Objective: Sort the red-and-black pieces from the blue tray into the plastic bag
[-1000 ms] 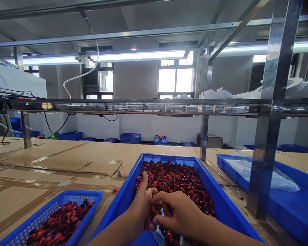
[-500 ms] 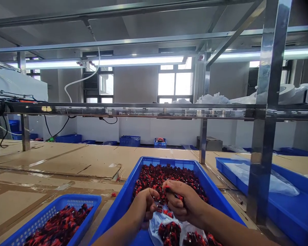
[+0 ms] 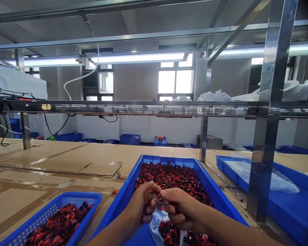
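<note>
Above the large blue tray (image 3: 129,189), my left hand (image 3: 143,201) and my right hand (image 3: 181,208) meet at their fingertips, both closed in a pinch. Whatever lies between the left fingertips is too small or hidden to make out. The right fingers curl around small red-and-black pieces, mostly hidden by the hand. Behind the hands spreads a heap of small shiny red-and-black pieces (image 3: 169,174). Below them, a clear plastic bag (image 3: 157,220) lies in the tray, with more such pieces (image 3: 168,232) on it.
A blue perforated basket (image 3: 78,196) of similar pieces stands to the left on the cardboard-covered table (image 3: 92,155). To the right, a metal post (image 3: 263,164) rises before another blue tray (image 3: 287,208) holding plastic bags (image 3: 269,177). A metal rail (image 3: 143,108) crosses ahead.
My right hand has lowered slightly and its fingertips now meet those of my left hand. The red bit at the right fingertips no longer shows. The view has shifted slightly.
</note>
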`<state>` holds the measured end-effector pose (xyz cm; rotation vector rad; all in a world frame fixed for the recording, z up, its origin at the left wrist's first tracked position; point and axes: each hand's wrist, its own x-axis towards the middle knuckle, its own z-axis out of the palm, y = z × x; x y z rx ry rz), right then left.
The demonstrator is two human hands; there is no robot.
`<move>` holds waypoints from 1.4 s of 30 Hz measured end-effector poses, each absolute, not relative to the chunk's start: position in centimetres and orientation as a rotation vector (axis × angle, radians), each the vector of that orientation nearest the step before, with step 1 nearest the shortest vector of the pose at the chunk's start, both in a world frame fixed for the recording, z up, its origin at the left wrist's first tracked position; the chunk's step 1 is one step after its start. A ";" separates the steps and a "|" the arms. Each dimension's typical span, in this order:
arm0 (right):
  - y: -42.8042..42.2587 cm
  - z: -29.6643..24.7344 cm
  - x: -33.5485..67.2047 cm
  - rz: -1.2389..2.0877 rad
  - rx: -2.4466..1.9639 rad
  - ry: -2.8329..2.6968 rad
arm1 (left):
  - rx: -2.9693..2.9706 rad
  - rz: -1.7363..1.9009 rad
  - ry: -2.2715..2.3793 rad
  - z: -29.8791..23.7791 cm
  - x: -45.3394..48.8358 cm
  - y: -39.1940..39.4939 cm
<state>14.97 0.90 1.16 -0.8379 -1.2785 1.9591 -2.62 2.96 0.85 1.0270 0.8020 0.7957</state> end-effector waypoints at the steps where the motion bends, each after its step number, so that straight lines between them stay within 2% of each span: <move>1: 0.9 0.7 14.6 1.847 -0.908 -1.358 | 0.990 0.814 0.765 1.0 -2.7 2.9; 4: 1.1 -0.2 13.7 1.599 -1.008 -1.518 | 0.881 0.876 0.707 1.4 -2.8 2.6; 10: 0.7 -0.1 12.9 1.367 -1.207 -1.564 | 0.907 1.027 0.697 2.0 -2.5 1.7; 19: -0.6 0.5 11.5 1.505 -1.169 -1.551 | 1.163 1.316 0.895 1.5 -0.2 -0.2; 31: -0.4 0.0 11.1 1.642 -1.068 -1.380 | 1.364 1.324 1.009 1.5 -0.7 0.4; 34: -0.6 -0.1 11.0 1.628 -0.952 -1.368 | 1.319 1.409 0.941 1.4 -0.6 1.0; 40: -0.6 0.2 11.5 1.728 -0.834 -1.483 | 1.136 1.334 0.853 2.0 -0.8 0.8; 42: -0.7 0.4 11.7 1.667 -0.827 -1.571 | 1.102 1.364 0.824 2.3 -1.0 0.8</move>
